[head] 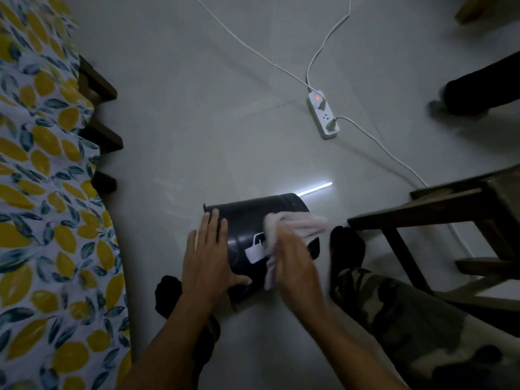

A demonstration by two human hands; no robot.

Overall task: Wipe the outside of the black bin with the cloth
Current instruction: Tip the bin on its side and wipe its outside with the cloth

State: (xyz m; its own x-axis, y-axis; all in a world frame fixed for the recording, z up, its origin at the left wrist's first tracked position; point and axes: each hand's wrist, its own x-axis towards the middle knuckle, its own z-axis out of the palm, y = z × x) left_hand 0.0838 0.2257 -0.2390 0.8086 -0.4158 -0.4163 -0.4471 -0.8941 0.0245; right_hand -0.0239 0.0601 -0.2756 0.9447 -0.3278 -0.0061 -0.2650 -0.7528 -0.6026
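The black bin [247, 220] lies on its side on the grey floor, low in the middle of the head view, with a white sticker on its wall. My left hand [206, 254] rests flat on the bin's left part, fingers spread, thumb hooked under the near edge. My right hand [294, 260] presses a white cloth [298, 223] against the bin's right part; the hand and cloth are motion-blurred. The cloth covers part of the sticker and the bin's right end.
A bed with a lemon-print sheet [42, 192] runs along the left. A dark wooden stool [439, 209] stands at the right. A white power strip [323, 115] with cables lies on the floor beyond. My black-socked feet [347, 249] flank the bin.
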